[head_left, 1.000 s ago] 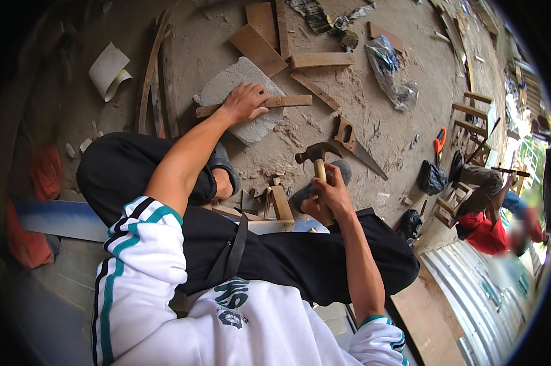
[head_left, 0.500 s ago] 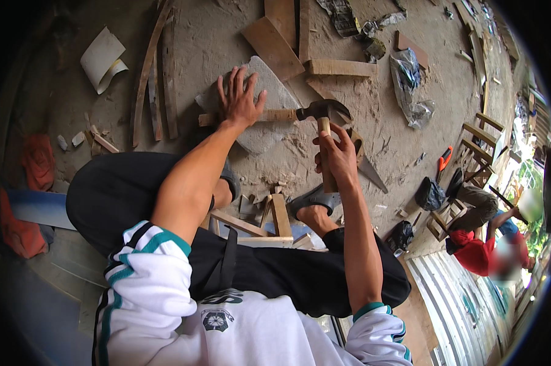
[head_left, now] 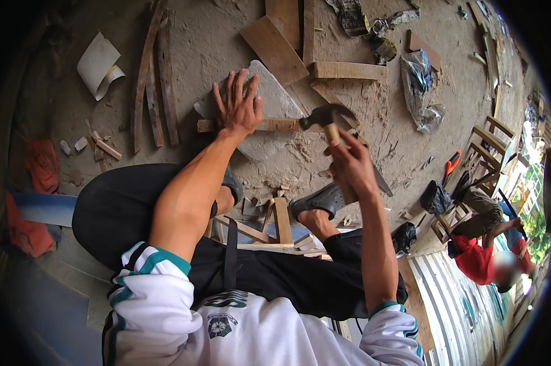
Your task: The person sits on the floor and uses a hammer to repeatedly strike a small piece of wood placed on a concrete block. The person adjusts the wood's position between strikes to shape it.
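My left hand [head_left: 238, 107] lies with fingers spread on a grey stone slab [head_left: 268, 91], its palm and wrist over a narrow wooden strip [head_left: 278, 125] that crosses the slab. The strip's left end sticks out past my wrist. My right hand [head_left: 352, 166] is wrapped round the wooden handle of a claw hammer [head_left: 328, 115]. The dark hammer head is at the strip's right end; whether they touch I cannot tell. Behind my right hand part of a saw blade [head_left: 383, 182] shows on the ground.
Wooden boards [head_left: 275, 49] and a thick block [head_left: 351, 71] lie beyond the slab. Long strips [head_left: 167, 79] lie to the left, crumpled plastic [head_left: 419, 91] to the right. A small wooden frame [head_left: 281, 221] sits between my feet. At far right a person in red [head_left: 475, 262] works beside wooden stools.
My right hand and the hammer have shifted slightly right and down, and the handle is tilted more. My left hand stays on the strip and slab. The view has shifted a little.
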